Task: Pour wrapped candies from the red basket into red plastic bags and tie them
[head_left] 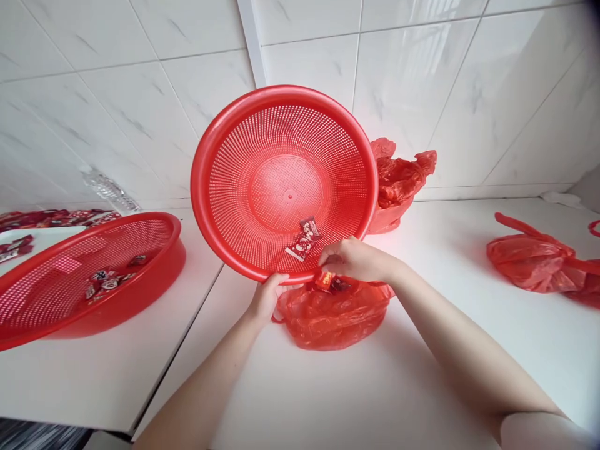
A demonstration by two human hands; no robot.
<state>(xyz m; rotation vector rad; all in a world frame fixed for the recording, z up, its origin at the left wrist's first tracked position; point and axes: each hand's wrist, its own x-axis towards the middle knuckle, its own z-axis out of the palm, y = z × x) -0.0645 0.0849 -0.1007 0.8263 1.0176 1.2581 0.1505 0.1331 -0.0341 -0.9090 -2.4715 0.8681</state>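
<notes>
A large red plastic colander (pixel 288 200) is tipped toward me over an open red plastic bag (pixel 337 319). My left hand (pixel 268 299) grips the colander's front rim, thumb on top, fingers mostly hidden beneath. Two small wrapped snacks, a dark red packet (pixel 309 229) and a white-and-red packet (pixel 302 249), lie low inside the colander. My right hand (pixel 349 259) is at the front right rim with its fingers curled in; what they hold, if anything, is hidden. Just below those fingers a red-and-yellow packet (pixel 324 280) shows at the bag's mouth.
Another red colander (pixel 159 250) with several packets stands on the left, by a white tray (pixel 42 236) and a clear plastic bottle (pixel 112 190). An upright red bag (pixel 398 187) is behind, and a tied red bag (pixel 529 259) lies right. A tiled wall (pixel 422 81) closes the back.
</notes>
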